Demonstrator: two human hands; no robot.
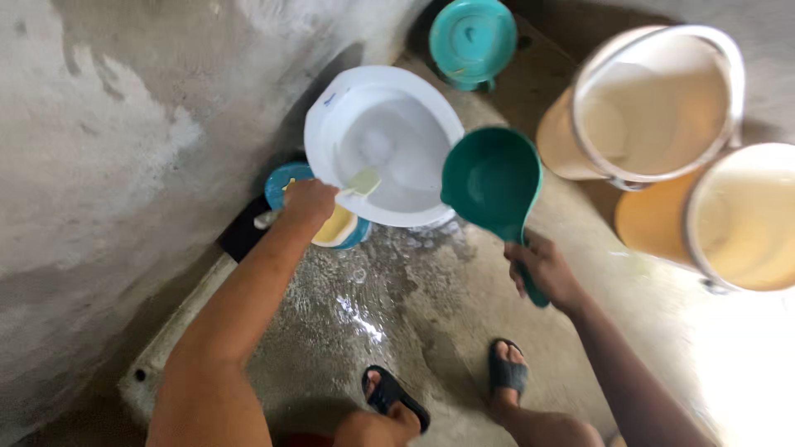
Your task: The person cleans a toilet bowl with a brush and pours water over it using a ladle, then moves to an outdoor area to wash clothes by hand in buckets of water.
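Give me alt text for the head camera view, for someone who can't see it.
Seen from above, a person's left hand grips a brush handle reaching into a white toilet bowl, while the right hand holds a green dipper beside it. Two tan buckets stand at right on the wet concrete floor.

A rough grey concrete wall (pixel 108 141) fills the left side, mottled with paler patches and darker damp stains. The floor (pixel 431 306) is bare concrete too, wet and glistening in the middle, with a low raised kerb (pixel 178 323) running along the foot of the wall at near left. Two cream-coloured buckets (pixel 654 99) stand at far right, just beside each other, and a teal lid (pixel 474 37) lies at the far end. Bright daylight washes the floor at near right.
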